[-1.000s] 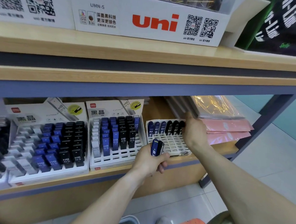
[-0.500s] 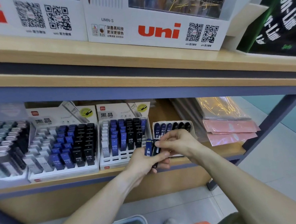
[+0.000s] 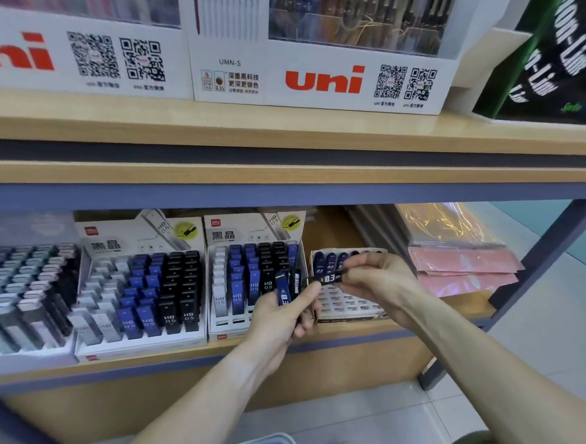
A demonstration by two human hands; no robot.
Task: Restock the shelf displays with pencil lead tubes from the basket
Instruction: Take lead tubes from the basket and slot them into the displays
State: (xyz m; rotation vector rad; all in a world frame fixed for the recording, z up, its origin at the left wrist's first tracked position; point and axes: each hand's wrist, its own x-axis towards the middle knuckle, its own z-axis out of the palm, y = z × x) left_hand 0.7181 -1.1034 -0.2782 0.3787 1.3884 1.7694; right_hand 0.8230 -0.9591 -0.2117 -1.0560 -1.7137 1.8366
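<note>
Two shelves: a wooden upper shelf (image 3: 290,125) carries white "uni" display boxes (image 3: 321,76); the lower shelf (image 3: 346,335), edged in blue-grey, carries the lead displays.
Floor: pale tiles (image 3: 533,356) to the right and below; a pale basket rim (image 3: 267,443) shows at the bottom edge, its contents not readable.
Displays: two white racks (image 3: 144,281) of blue and black HB 0.5 tubes sit side by side; a smaller white rack (image 3: 345,304) stands just right of them, with one back row of dark tubes and bare slots in front.
Left hand (image 3: 278,320): fingers curled round a small bundle of tubes (image 3: 286,286), blue and black, held upright in front of the middle rack.
Right hand (image 3: 380,278): thumb and fingers pinch one dark tube marked 0.3 (image 3: 329,278), lying roughly level, its free end touching the left hand's thumb.
Position: the pinched tube hovers over the small rack's bare slots, apart from them.
Room: pink and gold packets (image 3: 460,266) lie right of the small rack; a blue-grey frame post (image 3: 535,271) slants down beyond them.
</note>
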